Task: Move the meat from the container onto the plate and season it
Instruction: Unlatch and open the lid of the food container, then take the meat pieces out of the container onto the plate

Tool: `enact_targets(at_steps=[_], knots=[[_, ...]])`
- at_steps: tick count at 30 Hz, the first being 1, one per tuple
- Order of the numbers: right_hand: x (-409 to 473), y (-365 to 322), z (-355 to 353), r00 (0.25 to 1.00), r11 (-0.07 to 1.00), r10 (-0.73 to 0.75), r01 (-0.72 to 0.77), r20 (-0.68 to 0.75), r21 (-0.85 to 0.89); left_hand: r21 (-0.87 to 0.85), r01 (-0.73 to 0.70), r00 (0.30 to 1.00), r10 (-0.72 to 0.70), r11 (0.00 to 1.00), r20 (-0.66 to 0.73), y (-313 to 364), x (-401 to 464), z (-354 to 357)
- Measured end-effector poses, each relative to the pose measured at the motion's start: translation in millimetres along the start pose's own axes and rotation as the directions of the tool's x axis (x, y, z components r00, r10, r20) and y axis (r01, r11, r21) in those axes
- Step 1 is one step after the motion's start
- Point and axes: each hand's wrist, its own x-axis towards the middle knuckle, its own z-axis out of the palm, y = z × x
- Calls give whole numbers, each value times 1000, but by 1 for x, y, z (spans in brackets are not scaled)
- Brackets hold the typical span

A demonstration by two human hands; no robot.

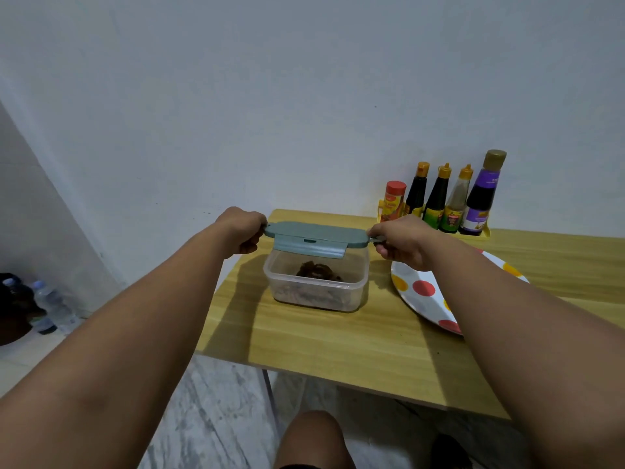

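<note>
A polka-dot plate (422, 292) lies at the near right of the wooden table (338, 340), just right of the clear container (316, 282); dark meat (318, 270) sits inside it, none yet on the plate; above it the left hand (241, 231) and right hand (402, 243) are each closed on one end of the grey-green lid (314, 233), held over the rim; the lid's front flap hangs loose, so it could catch the wall and tip the container; at the far right the sauce bottles (449, 201) stand untouched.
</note>
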Motion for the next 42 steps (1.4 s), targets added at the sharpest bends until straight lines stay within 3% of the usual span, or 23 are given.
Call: enact_targets(at_steps=[15, 26, 34, 42], knots=[[83, -6, -1, 995, 1000, -7, 10, -102, 25, 17, -29, 1000, 29, 999, 4, 9, 78, 37], [128, 11, 3, 985, 914, -101, 36, -142, -403, 233, -7, 1000, 4, 973, 13, -13, 115, 60], [116, 15, 11, 992, 821, -89, 22, -90, -570, 427, 11, 999, -26, 904, 29, -13, 102, 58], [88, -2, 13, 995, 743, -97, 64, -13, -666, 361, -4, 1000, -5, 933, 22, -4, 83, 48]])
